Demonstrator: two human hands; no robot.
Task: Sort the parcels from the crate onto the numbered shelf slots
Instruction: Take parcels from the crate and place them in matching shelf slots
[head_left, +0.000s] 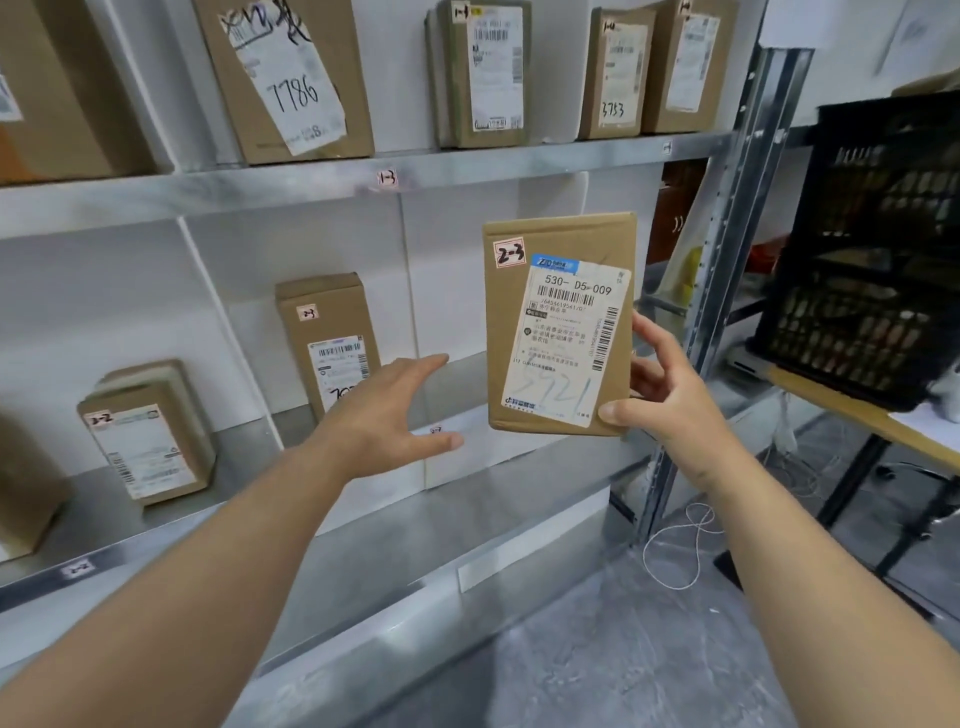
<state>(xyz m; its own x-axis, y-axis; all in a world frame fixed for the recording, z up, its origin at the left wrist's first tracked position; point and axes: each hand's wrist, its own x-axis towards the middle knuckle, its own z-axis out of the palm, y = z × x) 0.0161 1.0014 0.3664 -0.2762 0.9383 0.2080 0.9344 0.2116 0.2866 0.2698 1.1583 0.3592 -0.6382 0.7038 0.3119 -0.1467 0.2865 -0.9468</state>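
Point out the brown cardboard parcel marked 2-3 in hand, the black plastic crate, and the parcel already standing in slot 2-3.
Held brown cardboard parcel (558, 322), head view, white label.
Black plastic crate (872, 249), head view, lattice side.
Shelved parcel (324, 332), head view, front face.

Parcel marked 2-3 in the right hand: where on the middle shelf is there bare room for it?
Bare shelf floor lies between the standing 2-3 box and the right upright, behind the held parcel. Left of the divider, the 2-2 box crowds that bay.
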